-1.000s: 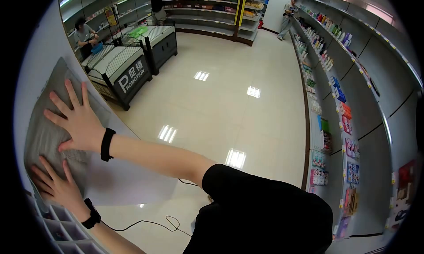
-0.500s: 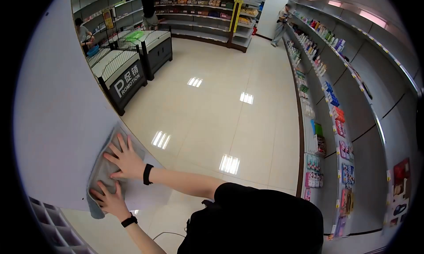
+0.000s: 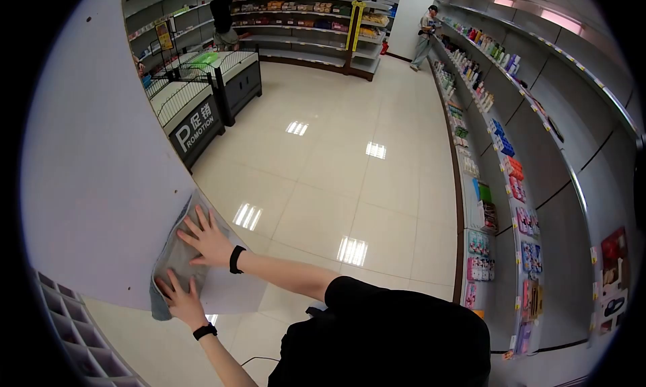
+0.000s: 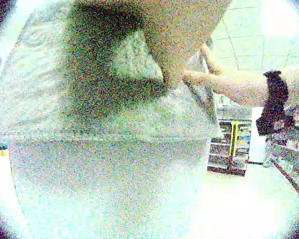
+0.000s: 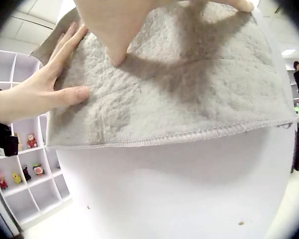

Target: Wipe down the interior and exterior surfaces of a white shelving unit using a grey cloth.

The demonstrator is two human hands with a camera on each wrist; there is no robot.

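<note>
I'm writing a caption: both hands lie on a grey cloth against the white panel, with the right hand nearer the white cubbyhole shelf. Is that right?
Not quite: the left hand, not the right hand, is nearer the white cubbyhole shelf, as the head view shows. Both do lie on the grey cloth against the white panel.

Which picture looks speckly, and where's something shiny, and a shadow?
Left wrist: coloured speckles cover much of it, washed-out white at lower right; head: white glare shines on the floor; right wrist: a shadow lies on the grey cloth.
</note>
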